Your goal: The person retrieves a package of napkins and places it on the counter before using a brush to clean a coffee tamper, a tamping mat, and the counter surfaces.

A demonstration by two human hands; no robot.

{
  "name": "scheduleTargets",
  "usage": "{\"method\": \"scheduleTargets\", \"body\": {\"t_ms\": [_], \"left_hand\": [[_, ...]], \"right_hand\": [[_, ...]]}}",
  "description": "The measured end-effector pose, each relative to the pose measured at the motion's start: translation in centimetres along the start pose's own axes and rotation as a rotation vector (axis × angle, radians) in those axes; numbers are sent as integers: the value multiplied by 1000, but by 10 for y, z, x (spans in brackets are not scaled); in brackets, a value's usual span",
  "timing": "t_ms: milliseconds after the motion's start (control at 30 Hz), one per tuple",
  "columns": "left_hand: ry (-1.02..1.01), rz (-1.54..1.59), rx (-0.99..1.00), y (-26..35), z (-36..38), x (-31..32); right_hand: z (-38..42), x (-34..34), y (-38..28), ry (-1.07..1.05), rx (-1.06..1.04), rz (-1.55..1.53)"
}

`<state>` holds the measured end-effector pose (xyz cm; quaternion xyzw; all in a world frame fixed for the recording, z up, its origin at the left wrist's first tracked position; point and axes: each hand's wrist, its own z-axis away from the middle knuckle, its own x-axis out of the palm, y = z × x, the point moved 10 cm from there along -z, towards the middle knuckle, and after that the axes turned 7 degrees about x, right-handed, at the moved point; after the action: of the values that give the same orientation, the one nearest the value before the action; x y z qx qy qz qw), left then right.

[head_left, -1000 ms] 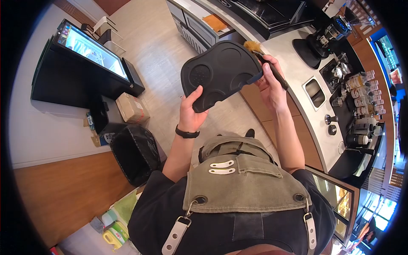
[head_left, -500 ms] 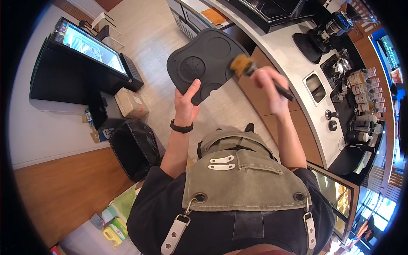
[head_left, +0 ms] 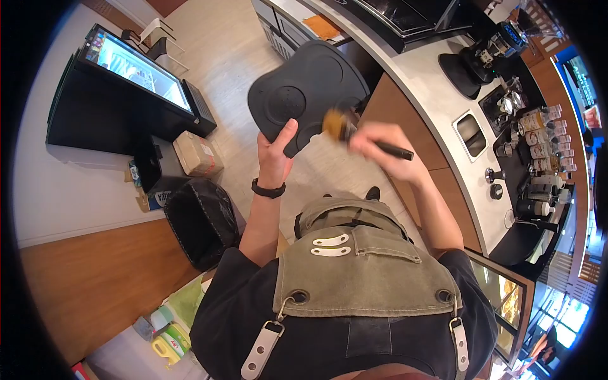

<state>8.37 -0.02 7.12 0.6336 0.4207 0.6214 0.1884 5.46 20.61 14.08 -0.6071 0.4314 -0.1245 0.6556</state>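
Fingers of the left hand (head_left: 274,159) clamp a mat (head_left: 316,73) at upper centre; right of centre, the right hand's (head_left: 389,147) wrap a brush (head_left: 342,126).

Indoor, fairly bright, slightly warm; main src out of frame. Lit cabinet (head_left: 139,69), far L, glows cool white; bright panes (head_left: 572,315) low R blown out, bluish. Fisheye: black corners, worktop (head_left: 421,79) edge bowed, distort. worst twd rim. Motion blur on R hand (head_left: 386,149) + brush (head_left: 334,125); L hand (head_left: 273,158) approx. sharp. Bin (head_left: 220,209) interior v. dark, detail lost. Bottle labels (head_left: 538,136) too small/soft to read.
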Motion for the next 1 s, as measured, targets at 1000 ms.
{"method": "scheduleTargets", "body": {"t_ms": [1000], "left_hand": [[-557, -1491, 606, -92, 3, 165]], "right_hand": [[45, -107, 114, 657, 234, -1025]]}}
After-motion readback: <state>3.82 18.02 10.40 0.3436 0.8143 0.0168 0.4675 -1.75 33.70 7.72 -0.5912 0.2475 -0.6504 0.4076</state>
